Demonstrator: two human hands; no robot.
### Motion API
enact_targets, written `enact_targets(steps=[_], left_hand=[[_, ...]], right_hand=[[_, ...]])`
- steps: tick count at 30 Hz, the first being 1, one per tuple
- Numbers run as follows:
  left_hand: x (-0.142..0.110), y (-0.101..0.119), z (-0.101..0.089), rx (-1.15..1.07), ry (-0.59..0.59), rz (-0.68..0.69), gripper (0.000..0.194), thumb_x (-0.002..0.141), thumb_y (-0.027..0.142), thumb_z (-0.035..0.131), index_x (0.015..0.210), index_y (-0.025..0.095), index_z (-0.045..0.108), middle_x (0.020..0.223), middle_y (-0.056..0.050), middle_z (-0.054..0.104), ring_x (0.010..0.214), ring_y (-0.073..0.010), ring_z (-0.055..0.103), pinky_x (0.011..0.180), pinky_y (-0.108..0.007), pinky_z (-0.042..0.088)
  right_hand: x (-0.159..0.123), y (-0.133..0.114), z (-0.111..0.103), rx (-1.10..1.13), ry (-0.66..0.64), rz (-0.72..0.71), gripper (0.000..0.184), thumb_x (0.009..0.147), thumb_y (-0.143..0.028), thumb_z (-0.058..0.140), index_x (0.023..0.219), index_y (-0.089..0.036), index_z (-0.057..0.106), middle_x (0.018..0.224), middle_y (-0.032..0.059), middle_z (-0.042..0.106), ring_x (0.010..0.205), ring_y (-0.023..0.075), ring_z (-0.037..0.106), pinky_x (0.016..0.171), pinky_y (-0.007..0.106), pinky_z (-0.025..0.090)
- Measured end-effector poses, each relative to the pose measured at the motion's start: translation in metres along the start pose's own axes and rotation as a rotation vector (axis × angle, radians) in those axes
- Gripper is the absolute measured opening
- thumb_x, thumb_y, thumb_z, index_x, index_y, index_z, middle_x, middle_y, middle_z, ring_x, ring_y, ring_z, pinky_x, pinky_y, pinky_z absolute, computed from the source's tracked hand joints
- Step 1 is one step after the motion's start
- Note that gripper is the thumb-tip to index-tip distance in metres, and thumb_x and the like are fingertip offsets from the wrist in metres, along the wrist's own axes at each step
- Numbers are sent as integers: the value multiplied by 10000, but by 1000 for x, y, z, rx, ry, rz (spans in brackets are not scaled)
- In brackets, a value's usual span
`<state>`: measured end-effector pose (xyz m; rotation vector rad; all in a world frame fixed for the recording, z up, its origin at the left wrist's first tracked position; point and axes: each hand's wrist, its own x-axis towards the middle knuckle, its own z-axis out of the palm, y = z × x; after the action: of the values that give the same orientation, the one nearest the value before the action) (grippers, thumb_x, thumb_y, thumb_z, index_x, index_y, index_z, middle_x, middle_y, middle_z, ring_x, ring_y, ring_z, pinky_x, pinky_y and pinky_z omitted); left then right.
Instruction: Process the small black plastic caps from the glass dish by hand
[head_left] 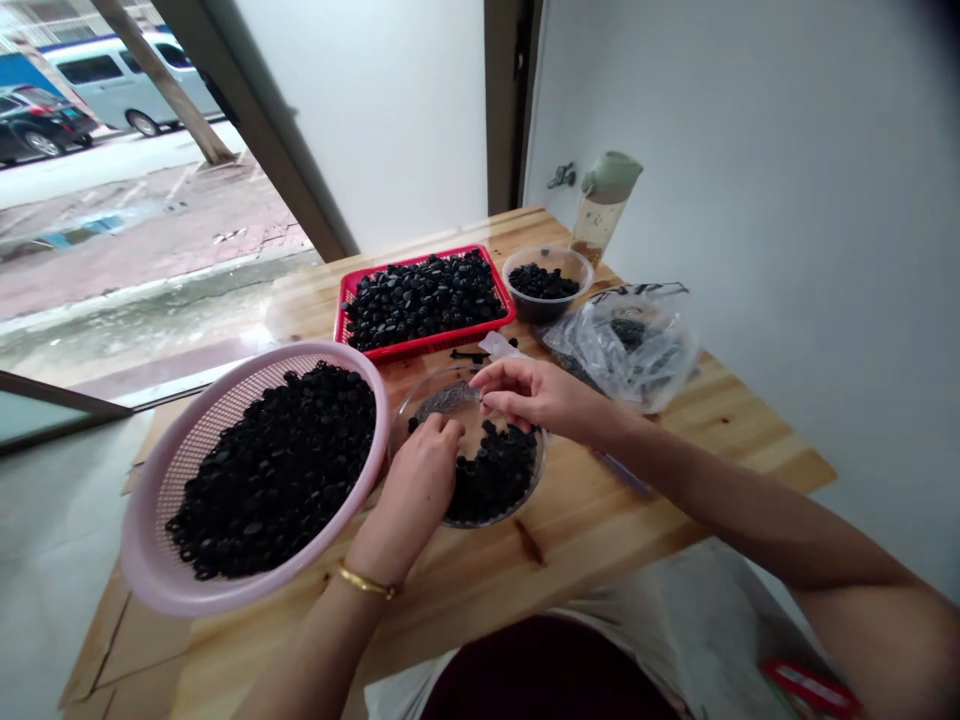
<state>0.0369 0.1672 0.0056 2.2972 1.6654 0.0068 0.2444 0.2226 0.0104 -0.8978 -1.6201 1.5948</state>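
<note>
A clear round bowl point(541, 470) stands on the wooden table, with a heap of small black parts point(499, 475) on its near and right side. My left hand point(424, 465), a gold bangle on its wrist, reaches over the bowl's left rim; its fingers curl downward and their tips are hidden. Over the bowl's right side, my right hand point(529, 395) has its thumb and fingers drawn together in a pinch. Anything between those fingertips is too small to name. Just left of my left hand is a pink basket point(142, 540) full of small black ring-like parts point(277, 470).
Behind the bowl sits a red basket point(409, 350) of black caps. Beside it are a plastic tub point(547, 310) of black parts and a bottle with a green lid point(611, 185). A clear plastic bag point(637, 350) lies right, near the table point(750, 440) edge.
</note>
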Motion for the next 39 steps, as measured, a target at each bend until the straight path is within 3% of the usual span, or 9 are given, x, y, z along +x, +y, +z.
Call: enact_targets(steps=[7,10,13,15,18,22,25,28,39], left_hand=[[30,-4,4,25,-55,-11,152,933,145,581,826,177,685,974,-113,660,906,-271,678,733,-343,515],[26,0,3,-24,10,-35,164,933,103,548,831,167,660,936,-110,668,833,-255,675,717,-345,514],[11,12,-4,-106,136,-53,182,984,117,470,955,162,644,954,-100,681,850,-234,671,779,-352,530],[-2,22,-9,-292,269,-50,184,1007,162,460,1068,172,634,993,-82,692,885,-208,671,810,-328,537],[-22,36,-14,-829,438,-50,166,988,258,561,1085,200,684,888,-30,692,764,-162,638,693,-265,515],[-37,50,-5,-1327,475,-111,125,921,322,715,962,213,761,683,29,613,624,-110,539,596,-211,456],[-40,54,7,-1484,495,-115,100,892,309,771,927,218,790,877,-1,686,641,-78,521,606,-197,454],[-42,52,17,-1524,491,-89,85,905,303,770,906,222,794,1073,-17,680,632,-49,507,613,-198,457],[-52,52,17,-1338,671,-17,100,941,275,704,885,207,750,983,-33,660,647,-88,566,611,-217,519]], right_hand=[[-33,-4,-2,225,22,44,269,809,-296,797,1003,-168,662,800,-5,688,541,71,518,457,187,416],[-42,-1,0,303,76,83,271,766,-308,851,930,-164,690,705,-36,640,527,69,503,469,194,406],[-49,6,6,349,112,93,289,757,-351,875,921,-160,731,767,-3,703,540,73,526,483,204,423],[-52,12,11,402,115,77,303,749,-365,887,931,-165,751,877,30,757,544,69,535,481,205,428],[-57,20,20,467,97,33,285,762,-349,890,969,-190,774,897,24,772,533,61,530,482,197,430],[-59,26,33,482,101,-4,275,788,-341,885,1007,-209,783,861,6,751,534,63,539,476,190,428],[-59,27,42,536,126,-21,273,756,-330,910,940,-198,759,722,-35,677,500,64,523,444,178,413],[-59,24,48,577,119,-24,279,741,-332,917,880,-187,723,642,-59,625,465,59,500,421,167,397],[-60,14,63,440,139,-6,339,784,-457,865,915,-187,708,607,-59,584,460,72,479,421,185,398]])
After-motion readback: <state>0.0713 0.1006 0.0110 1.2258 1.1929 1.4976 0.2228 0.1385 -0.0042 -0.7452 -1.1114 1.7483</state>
